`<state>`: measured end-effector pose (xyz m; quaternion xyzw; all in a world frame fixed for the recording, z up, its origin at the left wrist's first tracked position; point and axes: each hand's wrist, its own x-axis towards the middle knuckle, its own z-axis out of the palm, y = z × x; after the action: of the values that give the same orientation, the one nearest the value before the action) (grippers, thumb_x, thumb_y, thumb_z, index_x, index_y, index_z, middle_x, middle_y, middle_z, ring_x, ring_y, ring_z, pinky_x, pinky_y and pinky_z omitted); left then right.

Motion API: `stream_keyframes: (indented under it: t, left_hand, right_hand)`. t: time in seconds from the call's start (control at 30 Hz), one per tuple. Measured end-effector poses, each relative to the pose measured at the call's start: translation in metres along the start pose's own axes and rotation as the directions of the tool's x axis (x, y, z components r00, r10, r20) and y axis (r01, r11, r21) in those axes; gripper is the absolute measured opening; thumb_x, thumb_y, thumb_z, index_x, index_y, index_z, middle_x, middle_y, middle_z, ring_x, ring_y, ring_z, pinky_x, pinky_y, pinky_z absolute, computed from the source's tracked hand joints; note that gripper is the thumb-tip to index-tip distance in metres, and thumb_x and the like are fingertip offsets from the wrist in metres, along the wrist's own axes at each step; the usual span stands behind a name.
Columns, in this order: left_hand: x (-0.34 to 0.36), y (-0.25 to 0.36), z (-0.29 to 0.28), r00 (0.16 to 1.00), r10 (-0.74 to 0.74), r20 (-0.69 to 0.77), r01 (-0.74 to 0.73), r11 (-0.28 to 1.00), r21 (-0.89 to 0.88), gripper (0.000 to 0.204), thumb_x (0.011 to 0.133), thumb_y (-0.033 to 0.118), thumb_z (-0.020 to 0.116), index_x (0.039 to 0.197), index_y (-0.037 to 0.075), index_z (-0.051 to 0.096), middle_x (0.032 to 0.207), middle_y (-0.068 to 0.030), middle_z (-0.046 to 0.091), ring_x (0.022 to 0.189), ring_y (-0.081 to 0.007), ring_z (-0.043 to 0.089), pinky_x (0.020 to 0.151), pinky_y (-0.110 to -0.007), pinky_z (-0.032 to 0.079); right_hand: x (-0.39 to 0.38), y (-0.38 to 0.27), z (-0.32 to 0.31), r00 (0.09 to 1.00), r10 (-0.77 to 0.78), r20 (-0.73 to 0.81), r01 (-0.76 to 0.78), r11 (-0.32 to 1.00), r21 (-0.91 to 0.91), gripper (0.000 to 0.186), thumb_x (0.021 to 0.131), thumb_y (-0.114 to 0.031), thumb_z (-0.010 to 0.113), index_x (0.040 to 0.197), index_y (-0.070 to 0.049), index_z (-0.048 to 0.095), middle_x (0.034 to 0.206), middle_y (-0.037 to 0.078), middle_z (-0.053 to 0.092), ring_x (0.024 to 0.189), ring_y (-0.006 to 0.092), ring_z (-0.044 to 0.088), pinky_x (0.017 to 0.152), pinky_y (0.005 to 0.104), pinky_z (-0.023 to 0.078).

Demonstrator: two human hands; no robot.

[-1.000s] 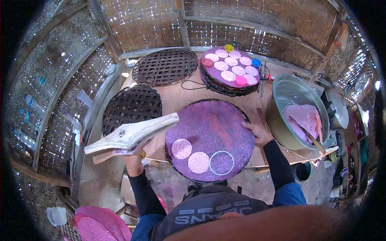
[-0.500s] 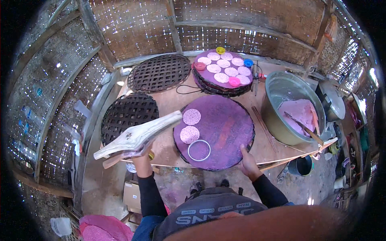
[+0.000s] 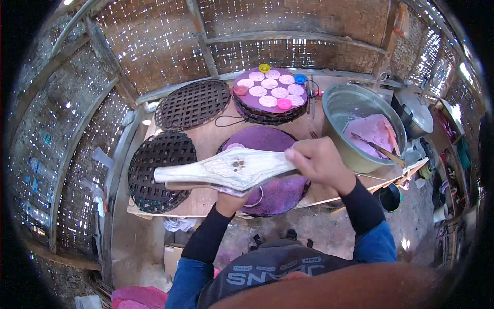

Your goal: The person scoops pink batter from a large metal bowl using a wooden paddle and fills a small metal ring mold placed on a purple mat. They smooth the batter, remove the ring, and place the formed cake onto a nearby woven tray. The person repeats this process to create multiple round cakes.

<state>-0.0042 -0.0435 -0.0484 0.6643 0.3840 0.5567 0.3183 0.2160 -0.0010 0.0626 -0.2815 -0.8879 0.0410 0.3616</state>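
Observation:
A pale wooden press (image 3: pixel 231 167) with two long handles hangs level over the near part of a round purple mat (image 3: pixel 283 198). My left hand (image 3: pixel 230 204) holds it from underneath, its fingers mostly hidden by the wood. Around the right end of the upper handle my right hand (image 3: pixel 324 162) is closed. Below the press, a white ring (image 3: pixel 261 195) on the mat shows only in part. The edge of a speckled pink disc (image 3: pixel 235 146) peeks out behind the press.
Two dark woven trays (image 3: pixel 193 104) (image 3: pixel 160 177) lie at the left. Behind the mat, stacked trays (image 3: pixel 267 120) bear several pink discs and small coloured bowls. At the right, a large tub (image 3: pixel 360 160) holds pink dough (image 3: pixel 366 129) and a stick. A lidded pot (image 3: pixel 418 117) stands beyond.
My left hand has brought the press rightward over the mat and levelled it. My right hand has left the mat's right edge and taken hold of the handle's right end.

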Motion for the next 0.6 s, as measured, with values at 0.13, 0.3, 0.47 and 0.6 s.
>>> stream_keyframes:
  t: [0.13, 0.3, 0.47, 0.6]
  left_hand:
    - [0.062, 0.099, 0.011, 0.86, 0.074, 0.506, -0.079, 0.997, -0.012, 0.038, 0.081, 0.02, 0.057, 0.114, 0.001, 0.055, 0.113, -0.0154, 0.056, 0.104, -0.0222, 0.055, 0.088, -0.034, 0.043]
    - [0.05, 0.059, 0.0, 0.837, 0.168, 0.521, -0.531, 0.483, 0.697, 0.042, 0.06, 0.028, 0.066, 0.095, 0.01, 0.053, 0.071, -0.0047, 0.056, 0.062, -0.0223, 0.058, 0.052, -0.034, 0.04]
    - [0.038, 0.071, -0.016, 0.799, 0.146, 0.583, -0.562, 0.523, 0.641, 0.036, 0.057, 0.021, 0.066, 0.09, 0.009, 0.055, 0.057, -0.003, 0.052, 0.049, -0.0248, 0.055, 0.048, -0.033, 0.041]
    - [0.039, 0.079, -0.016, 0.765, 0.133, 0.63, -0.527, 0.692, 0.494, 0.024, 0.058, 0.02, 0.066, 0.078, 0.006, 0.062, 0.064, -0.0137, 0.058, 0.058, -0.0304, 0.059, 0.05, -0.039, 0.046]
  right_hand:
    - [0.026, 0.048, 0.008, 0.954, 0.258, -0.156, -0.139, 0.835, 0.532, 0.022, 0.085, -0.023, 0.057, 0.084, -0.002, 0.056, 0.064, 0.007, 0.056, 0.051, 0.0153, 0.053, 0.05, 0.0296, 0.045]
    - [0.048, 0.023, 0.027, 0.798, 0.56, 0.225, -0.407, 0.224, 0.885, 0.021, 0.083, -0.011, 0.055, 0.097, -0.005, 0.041, 0.067, 0.002, 0.049, 0.049, 0.0116, 0.052, 0.044, 0.0255, 0.044]
    - [0.024, -0.017, 0.009, 0.959, 0.276, 0.06, -0.245, 0.706, 0.664, 0.03, 0.078, -0.007, 0.057, 0.098, -0.004, 0.035, 0.072, 0.004, 0.046, 0.052, 0.014, 0.049, 0.048, 0.0276, 0.043]
    - [0.01, -0.047, -0.026, 0.986, 0.08, 0.144, -0.139, 0.871, 0.471, 0.033, 0.076, -0.007, 0.057, 0.099, 0.0, 0.035, 0.074, 0.007, 0.044, 0.061, 0.0175, 0.048, 0.056, 0.0314, 0.041]
